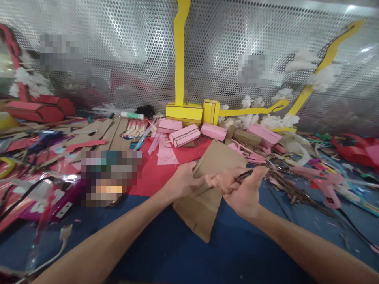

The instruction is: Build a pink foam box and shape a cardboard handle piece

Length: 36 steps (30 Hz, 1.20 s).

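My left hand (188,181) is closed on the upper left edge of a brown piece of cardboard (220,157), which is tilted above the blue table. The cardboard's lower part reaches down toward me, with a small nick near its bottom edge. My right hand (241,191) is wrapped round a slim dark tool (244,175), held across the cardboard. Most of that tool is hidden by the fingers, so its kind cannot be made out. The two hands are close together. Under and behind the cardboard lies a red sheet (142,173).
Pink boxes (185,135) and yellow boxes (183,112) stand behind, before a perforated metal panel (142,51). To the right lie a pink glue gun (325,181) and cardboard scraps (284,181). At left are a blue glue gun (45,138) and a white cable (63,240).
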Each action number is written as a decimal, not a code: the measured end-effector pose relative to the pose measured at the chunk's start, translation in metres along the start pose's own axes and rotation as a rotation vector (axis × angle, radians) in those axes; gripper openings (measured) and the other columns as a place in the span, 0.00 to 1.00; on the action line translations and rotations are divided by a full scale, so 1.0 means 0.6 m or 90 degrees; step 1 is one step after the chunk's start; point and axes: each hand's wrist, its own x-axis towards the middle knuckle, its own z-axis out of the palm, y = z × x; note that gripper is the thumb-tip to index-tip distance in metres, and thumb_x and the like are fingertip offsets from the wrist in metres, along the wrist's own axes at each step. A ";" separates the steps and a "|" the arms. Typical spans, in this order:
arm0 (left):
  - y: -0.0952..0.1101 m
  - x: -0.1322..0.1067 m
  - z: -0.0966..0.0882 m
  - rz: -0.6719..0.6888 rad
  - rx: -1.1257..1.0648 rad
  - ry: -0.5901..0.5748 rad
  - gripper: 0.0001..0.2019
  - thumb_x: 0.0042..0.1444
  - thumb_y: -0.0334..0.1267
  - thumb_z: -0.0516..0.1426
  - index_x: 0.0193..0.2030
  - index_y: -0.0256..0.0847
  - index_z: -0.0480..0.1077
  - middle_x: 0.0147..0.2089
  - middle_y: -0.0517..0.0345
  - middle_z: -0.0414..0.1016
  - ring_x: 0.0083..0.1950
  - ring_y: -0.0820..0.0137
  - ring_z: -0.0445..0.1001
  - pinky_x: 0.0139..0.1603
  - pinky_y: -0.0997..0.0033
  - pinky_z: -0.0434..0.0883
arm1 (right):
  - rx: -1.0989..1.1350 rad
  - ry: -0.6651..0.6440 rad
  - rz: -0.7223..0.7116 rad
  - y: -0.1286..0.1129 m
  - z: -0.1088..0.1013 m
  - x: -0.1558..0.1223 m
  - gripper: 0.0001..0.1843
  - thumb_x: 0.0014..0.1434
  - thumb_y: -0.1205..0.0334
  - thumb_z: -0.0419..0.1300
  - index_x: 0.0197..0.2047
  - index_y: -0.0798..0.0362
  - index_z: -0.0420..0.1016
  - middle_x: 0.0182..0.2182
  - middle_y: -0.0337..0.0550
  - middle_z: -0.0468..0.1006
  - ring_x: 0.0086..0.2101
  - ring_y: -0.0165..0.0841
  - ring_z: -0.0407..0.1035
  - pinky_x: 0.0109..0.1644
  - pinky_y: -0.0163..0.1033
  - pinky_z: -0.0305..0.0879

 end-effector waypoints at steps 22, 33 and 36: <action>-0.009 0.005 -0.003 -0.008 -0.091 0.028 0.11 0.50 0.38 0.63 0.38 0.34 0.72 0.34 0.60 0.75 0.33 0.72 0.71 0.29 0.77 0.63 | -0.002 0.100 0.014 0.019 0.011 -0.001 0.44 0.55 0.18 0.43 0.15 0.50 0.39 0.11 0.28 0.41 0.15 0.22 0.39 0.24 0.39 0.50; -0.003 -0.002 -0.003 0.021 -0.018 0.047 0.09 0.51 0.38 0.62 0.37 0.36 0.71 0.36 0.59 0.77 0.35 0.71 0.71 0.32 0.75 0.64 | -0.010 0.058 0.027 0.020 0.006 -0.007 0.43 0.57 0.20 0.46 0.15 0.50 0.40 0.11 0.28 0.42 0.15 0.23 0.40 0.26 0.41 0.52; -0.006 -0.001 0.001 0.012 -0.001 0.045 0.12 0.51 0.40 0.62 0.39 0.35 0.73 0.38 0.56 0.78 0.37 0.67 0.73 0.33 0.73 0.65 | -0.014 0.045 0.023 0.016 0.007 -0.009 0.43 0.57 0.21 0.48 0.15 0.50 0.40 0.11 0.28 0.43 0.15 0.23 0.40 0.25 0.41 0.51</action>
